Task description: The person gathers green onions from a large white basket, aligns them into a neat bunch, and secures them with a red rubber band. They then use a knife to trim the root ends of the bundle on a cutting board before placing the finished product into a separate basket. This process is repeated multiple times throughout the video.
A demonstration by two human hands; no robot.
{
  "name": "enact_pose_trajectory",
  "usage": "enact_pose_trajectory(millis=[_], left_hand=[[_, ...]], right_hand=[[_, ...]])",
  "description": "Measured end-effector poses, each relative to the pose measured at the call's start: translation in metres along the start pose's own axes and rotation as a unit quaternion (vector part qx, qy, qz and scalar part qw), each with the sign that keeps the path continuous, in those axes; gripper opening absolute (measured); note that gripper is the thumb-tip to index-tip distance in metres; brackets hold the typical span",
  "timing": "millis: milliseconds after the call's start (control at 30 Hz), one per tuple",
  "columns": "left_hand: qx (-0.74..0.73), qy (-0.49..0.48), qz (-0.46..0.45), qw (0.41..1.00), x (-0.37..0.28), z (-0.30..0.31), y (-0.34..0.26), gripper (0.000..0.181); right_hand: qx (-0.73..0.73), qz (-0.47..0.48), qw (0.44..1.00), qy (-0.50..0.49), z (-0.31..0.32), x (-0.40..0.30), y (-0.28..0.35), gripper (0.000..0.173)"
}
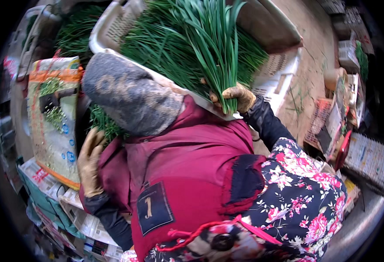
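Note:
My right hand [241, 98], in a soiled tan glove, grips a bunch of garlic chives [216, 49] near its pale cut ends. The long flat leaves fan upward over a white plastic crate [277, 86], which holds many more of these greens [159, 46]. On the left, my gloved left hand [92, 160] has its fingers extended beside my lap. Its fingertips reach the edge of a small heap of green stalks [105, 122]; whether they touch it is unclear. A grey cloth [126, 88] with worn lettering covers my knee, between that heap and the crate.
A printed woven sack [52, 144] lies left, bearing a dark-bladed cutting tool [51, 102] and chopped pale trimmings [55, 119]. Behind it are more greens [77, 32]. At right, a red plastic basket [319, 119] stands near the brown floor [316, 49], where loose leaves lie scattered.

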State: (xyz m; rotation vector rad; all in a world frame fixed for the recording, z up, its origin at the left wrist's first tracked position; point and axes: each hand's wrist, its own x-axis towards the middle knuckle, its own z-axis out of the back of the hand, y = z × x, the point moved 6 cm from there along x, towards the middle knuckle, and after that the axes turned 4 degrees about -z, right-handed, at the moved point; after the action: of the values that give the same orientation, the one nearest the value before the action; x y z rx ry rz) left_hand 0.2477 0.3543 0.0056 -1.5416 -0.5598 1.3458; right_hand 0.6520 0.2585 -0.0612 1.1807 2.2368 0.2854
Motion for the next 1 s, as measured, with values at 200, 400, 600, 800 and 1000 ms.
enact_pose_trajectory(millis=[200, 400, 600, 800, 1000], left_hand=[[-0.236, 0.200, -0.151, 0.939, 0.013, -0.103, -0.051, 0.111], [-0.353, 0.048, -0.280, 0.892, -0.030, 0.005, -0.030, 0.101], [-0.387, -0.070, -0.390, 0.833, -0.109, 0.079, 0.023, 0.101], [-0.450, -0.008, -0.497, 0.742, -0.137, 0.123, 0.042, 0.107], [-0.487, -0.013, -0.481, 0.729, -0.147, 0.137, 0.067, 0.043]], right_hand=[[-0.275, 0.064, 0.958, 0.049, -0.135, 0.082, 0.034, 0.057], [-0.359, -0.142, 0.902, 0.196, -0.259, 0.152, -0.110, 0.027], [-0.340, -0.354, 0.796, 0.355, -0.284, 0.158, -0.228, 0.029], [-0.223, -0.505, 0.736, 0.392, -0.297, 0.163, -0.281, 0.044], [-0.260, -0.506, 0.716, 0.405, -0.300, 0.167, -0.295, 0.053]])
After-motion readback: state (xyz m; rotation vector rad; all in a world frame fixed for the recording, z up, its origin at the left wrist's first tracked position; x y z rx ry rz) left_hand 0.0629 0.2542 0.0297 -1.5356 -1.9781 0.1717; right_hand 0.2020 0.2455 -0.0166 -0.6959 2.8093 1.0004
